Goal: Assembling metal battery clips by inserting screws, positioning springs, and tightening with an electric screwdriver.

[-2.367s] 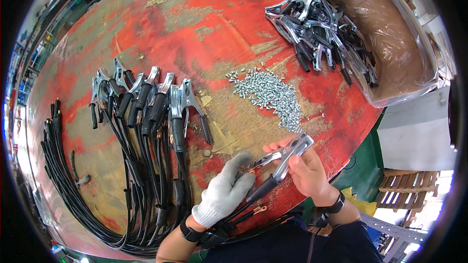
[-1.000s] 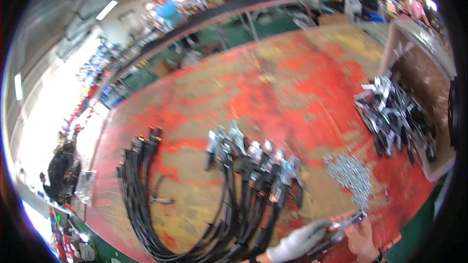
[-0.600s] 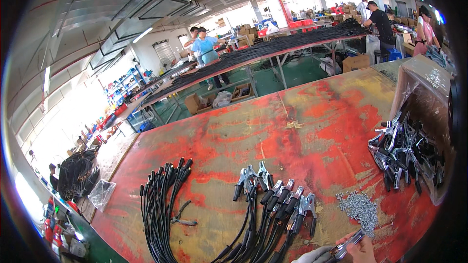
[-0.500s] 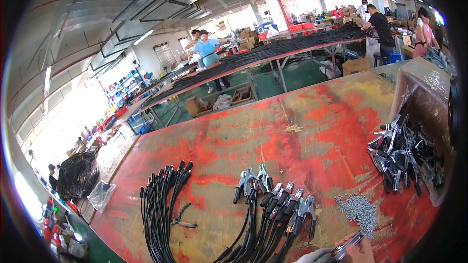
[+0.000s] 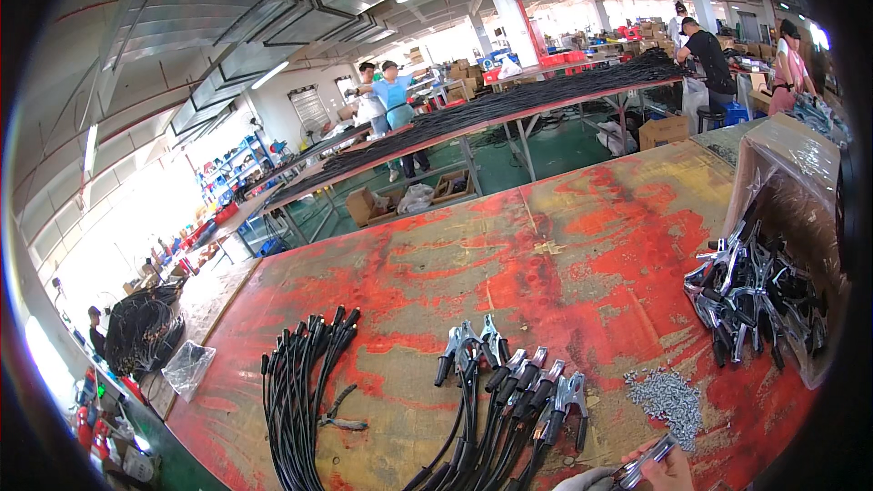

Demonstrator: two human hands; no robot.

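At the lower right edge, my right hand is closed around a silver-jawed clamp, its fingers wrapped over the metal. My left hand, in a pale grey glove, meets the clamp's near end; its fingers are mostly cut off by the picture edge. Just beyond the hands lies a heap of small silver screws. Left of them rest black cables with clamps on their ends. Farther left, a bundle of black cables curves toward me, with pliers beside it.
The worn red and tan table spans the view. On its right, a plastic-lined carton lies open with loose clamps spilling out. A clear bag lies at the left. Several co-workers stand around a long cable-covered table.
My hands stay nearly in place with the clamp between them. In the background, the person in blue at the long table has straightened up. The view has shifted slightly.
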